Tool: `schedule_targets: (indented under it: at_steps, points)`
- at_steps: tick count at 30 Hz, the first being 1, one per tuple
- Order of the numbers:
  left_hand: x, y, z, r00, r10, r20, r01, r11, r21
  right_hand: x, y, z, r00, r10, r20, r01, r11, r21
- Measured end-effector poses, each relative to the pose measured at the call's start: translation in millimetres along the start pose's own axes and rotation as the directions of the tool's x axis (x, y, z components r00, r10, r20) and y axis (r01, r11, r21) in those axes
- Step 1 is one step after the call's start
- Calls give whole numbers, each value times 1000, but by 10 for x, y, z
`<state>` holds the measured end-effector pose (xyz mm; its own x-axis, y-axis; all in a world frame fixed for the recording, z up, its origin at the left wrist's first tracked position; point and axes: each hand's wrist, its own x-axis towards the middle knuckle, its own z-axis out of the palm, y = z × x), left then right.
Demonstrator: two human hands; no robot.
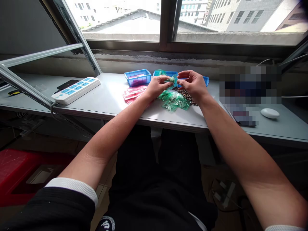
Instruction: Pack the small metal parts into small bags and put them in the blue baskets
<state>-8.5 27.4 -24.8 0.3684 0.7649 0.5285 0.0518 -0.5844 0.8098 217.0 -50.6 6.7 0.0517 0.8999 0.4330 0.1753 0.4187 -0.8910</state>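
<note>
A small green plastic bag (173,80) is held up over the desk between my two hands. My left hand (157,85) pinches its left side between thumb and fingers. At the bag's right edge, my right hand (195,84) has its thumb and forefinger closed together. Something small and pale shows through the plastic, too small to name. Below my hands lies a heap of filled green bags (175,101), with a pile of small dark metal parts (187,95) beside it, partly behind my right hand. Flat pink bags (132,94) lie left of the heap, partly under my left forearm.
A blue basket (145,80) holding pink things stands at the back left. Another blue basket (166,73) has green bags, and a third blue basket (206,81) is mostly hidden by my right hand. A white power strip (77,90) lies left; a white mouse (269,113) lies right.
</note>
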Motion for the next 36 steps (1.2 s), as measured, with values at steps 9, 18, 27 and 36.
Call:
schedule_targets:
  at_steps: [9,18,27,36]
  points:
    - [20,-151,-33,999,-36,-6,35,993,-114,29,43,-14,998,59,-4,-59,998,-26]
    - [18,-56,-10,998,52,-43,-56,995,-88,51,24,-8,994,-61,-93,50,993,-111]
    - [-58,139,4,992,-129,-8,128,989,-70,-35,-97,0,995,33,-91,-52,977,-206]
    - [-56,58,-2,991,-103,82,111,989,-100,-71,-150,18,999,-4,34,11,983,-182]
